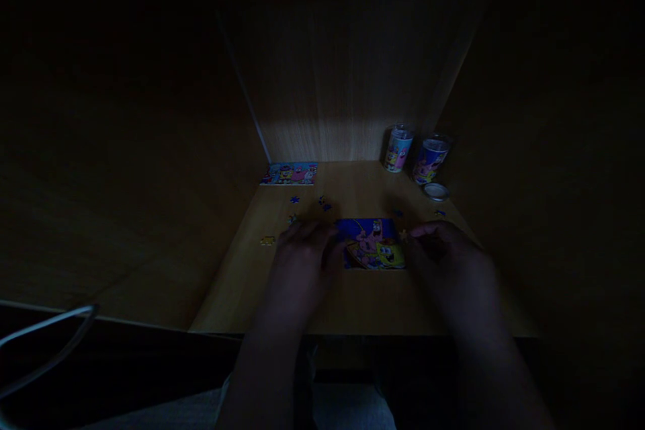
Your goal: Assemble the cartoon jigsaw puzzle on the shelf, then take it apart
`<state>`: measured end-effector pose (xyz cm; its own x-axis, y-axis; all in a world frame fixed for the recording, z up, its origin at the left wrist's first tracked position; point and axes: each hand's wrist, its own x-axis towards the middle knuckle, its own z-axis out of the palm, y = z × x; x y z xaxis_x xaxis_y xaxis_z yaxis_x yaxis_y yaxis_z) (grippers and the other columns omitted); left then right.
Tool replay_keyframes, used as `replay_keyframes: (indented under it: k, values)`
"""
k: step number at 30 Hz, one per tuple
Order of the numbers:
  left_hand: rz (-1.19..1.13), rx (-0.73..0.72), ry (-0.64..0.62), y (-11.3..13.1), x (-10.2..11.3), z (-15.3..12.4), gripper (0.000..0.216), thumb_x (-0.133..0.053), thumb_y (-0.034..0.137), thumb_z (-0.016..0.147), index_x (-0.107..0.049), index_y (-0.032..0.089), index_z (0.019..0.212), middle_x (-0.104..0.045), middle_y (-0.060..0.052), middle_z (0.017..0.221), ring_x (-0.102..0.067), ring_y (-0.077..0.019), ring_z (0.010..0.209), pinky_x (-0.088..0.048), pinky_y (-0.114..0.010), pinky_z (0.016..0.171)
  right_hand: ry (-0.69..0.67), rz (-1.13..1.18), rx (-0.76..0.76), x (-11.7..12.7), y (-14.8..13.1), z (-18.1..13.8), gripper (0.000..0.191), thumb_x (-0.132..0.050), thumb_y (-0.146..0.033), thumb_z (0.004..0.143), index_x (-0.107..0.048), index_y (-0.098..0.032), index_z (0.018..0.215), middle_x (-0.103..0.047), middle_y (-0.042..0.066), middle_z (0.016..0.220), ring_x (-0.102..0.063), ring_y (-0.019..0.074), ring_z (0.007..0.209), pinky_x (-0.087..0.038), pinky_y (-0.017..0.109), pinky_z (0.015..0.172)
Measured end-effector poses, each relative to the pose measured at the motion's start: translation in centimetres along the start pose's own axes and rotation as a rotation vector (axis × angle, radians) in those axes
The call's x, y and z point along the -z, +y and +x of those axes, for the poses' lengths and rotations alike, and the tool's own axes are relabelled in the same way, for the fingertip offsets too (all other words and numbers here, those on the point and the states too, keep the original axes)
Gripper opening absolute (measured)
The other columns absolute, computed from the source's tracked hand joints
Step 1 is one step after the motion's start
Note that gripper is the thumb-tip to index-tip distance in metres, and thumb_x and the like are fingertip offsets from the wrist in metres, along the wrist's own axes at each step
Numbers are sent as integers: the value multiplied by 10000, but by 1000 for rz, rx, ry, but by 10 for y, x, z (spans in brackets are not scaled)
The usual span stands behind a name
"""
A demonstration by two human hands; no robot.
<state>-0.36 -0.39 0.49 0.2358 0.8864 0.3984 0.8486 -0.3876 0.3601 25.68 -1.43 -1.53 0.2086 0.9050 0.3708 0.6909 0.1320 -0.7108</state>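
The right hand (453,265) pinches a small piece (403,235) just right of the puzzle (373,245), which lies mid-surface (353,306); the left hand's (305,252) grip, by the puzzle's left edge, I can't make out

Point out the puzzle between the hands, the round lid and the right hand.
Puzzle (375,244), head view: middle of its picture.
Round lid (436,192), head view: flat face.
Right hand (457,261), head view: back of hand.
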Motion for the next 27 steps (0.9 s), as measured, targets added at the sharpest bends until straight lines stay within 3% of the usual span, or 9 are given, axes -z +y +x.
replay_keyframes:
  k: [3, 7, 11, 15, 17, 22, 27]
  values:
    - [100, 64, 15, -6, -5, -2, 278, -715, 285, 1060, -745, 175, 1313, -760, -174, 1398, -680, -383, 1309, -565, -617, 1147, 97, -126, -22, 2, 1, -1, 137, -672, -317, 965, -778, -251, 1020, -832, 95, 1063, -773, 275, 855, -545, 379, 747]
    - [142, 36, -35, -11, -13, -6, 513, -627, 367, 1109, -617, 110, 1553, -601, -241, 1655, -550, -401, 1552, -404, -665, 1328, 88, -252, -19, 1, 3, -3, 141, -646, -273, 992, -768, -235, 1052, -813, 130, 1067, -745, 292, 811, -511, 394, 683]
    - [144, 22, -104, -10, -13, -6, 583, -590, 401, 1124, -554, 119, 1633, -541, -226, 1720, -458, -390, 1640, -304, -676, 1381, 108, -274, 130, -3, -1, -1, 132, -642, -259, 1021, -750, -216, 1084, -789, 171, 1148, -756, 327, 928, -584, 446, 760]
    - [108, 28, -153, -5, 1, -6, 571, -542, 390, 1150, -514, 159, 1671, -474, -204, 1774, -404, -375, 1678, -271, -712, 1379, -88, -110, 423, -10, -8, 2, 178, -650, -250, 1067, -773, -245, 1195, -781, 135, 1326, -713, 340, 1287, -599, 544, 1101]
    - [93, 41, -163, -2, 13, -6, 524, -526, 363, 1157, -538, 195, 1653, -492, -179, 1769, -419, -362, 1672, -284, -711, 1375, -209, -56, 520, -13, -9, 3, 213, -643, -203, 1067, -791, -274, 1203, -798, 88, 1335, -688, 312, 1358, -573, 554, 1176]
    - [102, 68, -140, 7, 31, 11, 485, -465, 381, 1179, -588, 189, 1607, -533, -159, 1744, -427, -376, 1663, -252, -697, 1389, -260, -25, 563, -16, -8, 3, 297, -637, -104, 1010, -809, -291, 1164, -836, 38, 1272, -703, 292, 1362, -536, 599, 1238]
    - [68, 182, -327, 2, 12, 34, 674, -365, 444, 1195, -255, 183, 1807, -241, -178, 1877, -143, -418, 1758, -173, -748, 1380, -294, -15, 562, -16, -6, 5, 301, -652, -92, 976, -800, -303, 1134, -842, 23, 1239, -715, 294, 1345, -565, 599, 1205]
